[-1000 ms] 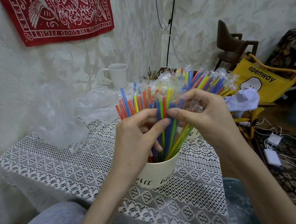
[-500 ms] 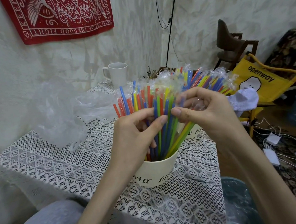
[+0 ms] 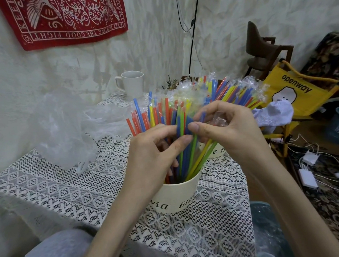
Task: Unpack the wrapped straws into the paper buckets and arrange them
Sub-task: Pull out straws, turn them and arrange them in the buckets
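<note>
Right now the table (image 3: 49, 187), draped in white lace, carries everything. A heap of clear plastic (image 3: 65, 130) lies along its left edge, and a white mug (image 3: 132, 84) stands at the far edge against the wall. Near the front edge, towards the right, sits a cream bucket (image 3: 176, 195) with dark lettering, packed with bare straws (image 3: 142, 120) in orange, blue, yellow and green, fanning upward and outward. A second bucket (image 3: 215, 151) stands just behind it by the right edge, mostly hidden by the hands; it holds the wrapped straws (image 3: 233, 90), their clear twisted tips bunched high above its rim.

Both hands meet over the front bucket. The left hand (image 3: 152, 155) has its thumb and forefinger closed on a blue straw (image 3: 188, 125) among the standing ones, the other fingers curled down into the bundle. The right hand (image 3: 230, 132) touches the left at the fingertips: thumb pressed onto the same blue straw, forefinger arched over it, with a scrap of crinkled wrapper (image 3: 218, 121) tucked under its fingers.

Off the table's right side stands a yellow chair (image 3: 293, 93) with a white cloth (image 3: 273, 114) over its arm, and a dark wooden chair (image 3: 263, 49) behind that. White chargers (image 3: 308, 177) and cables lie on the carpet. A red banner (image 3: 68, 17) hangs on the wall above.
</note>
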